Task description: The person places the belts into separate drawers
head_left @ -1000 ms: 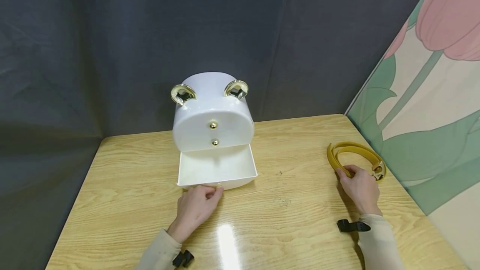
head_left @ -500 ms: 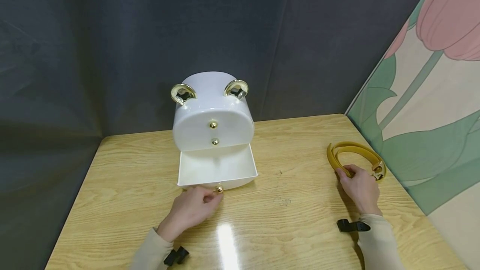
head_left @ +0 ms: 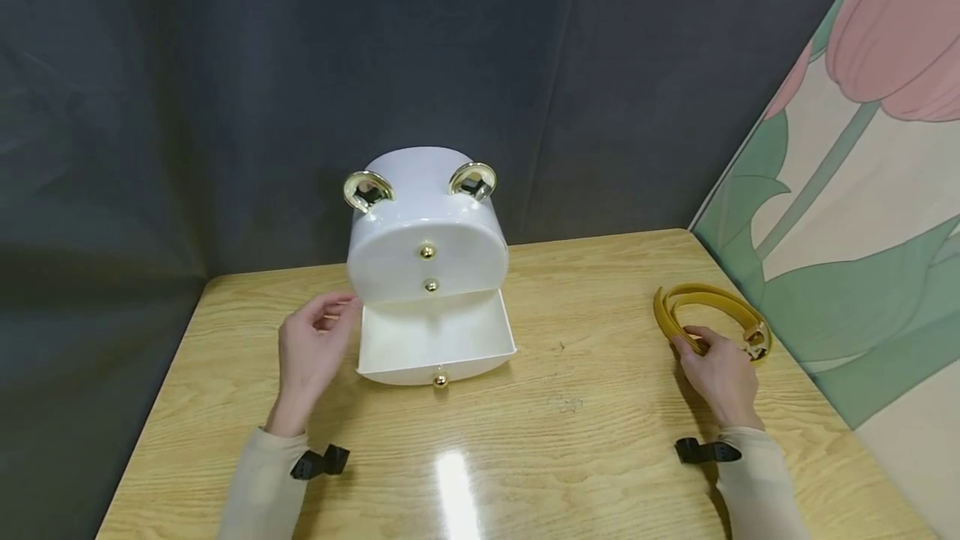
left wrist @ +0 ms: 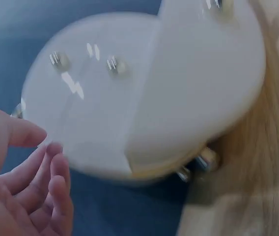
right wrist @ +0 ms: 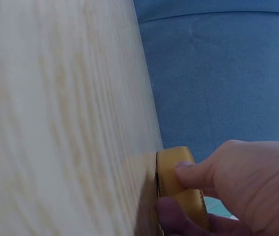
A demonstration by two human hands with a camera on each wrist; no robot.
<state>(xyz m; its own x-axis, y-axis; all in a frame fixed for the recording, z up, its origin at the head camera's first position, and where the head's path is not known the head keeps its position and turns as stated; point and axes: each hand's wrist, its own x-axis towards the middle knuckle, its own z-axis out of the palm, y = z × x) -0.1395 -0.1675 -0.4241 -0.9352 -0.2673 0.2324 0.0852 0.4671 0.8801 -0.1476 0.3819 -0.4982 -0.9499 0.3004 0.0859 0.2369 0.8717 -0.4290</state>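
A white rounded drawer box [head_left: 427, 248] with gold ear shapes on top stands at the table's back. Its bottom drawer [head_left: 435, 336] is pulled out, with bare white inside and a gold knob [head_left: 440, 379] on the front. My left hand [head_left: 315, 352] is at the box's left side, fingers loosely bent with nothing between them; whether the fingertips touch the box I cannot tell. At the right, my right hand [head_left: 722, 373] pinches a coiled yellow belt [head_left: 716, 294] between thumb and fingers. In the right wrist view the belt [right wrist: 171, 169] stands on edge against the tabletop.
The wooden table [head_left: 570, 448] spreads in front of the box. A dark curtain [head_left: 420, 40] hangs behind it. On the right is a panel [head_left: 862, 273] with a printed tulip. Each wrist wears a black strapped camera.
My left hand has let go of the drawer's knob and moved left and back to the side of the box. The drawer stays pulled out. The right hand and belt have not moved.
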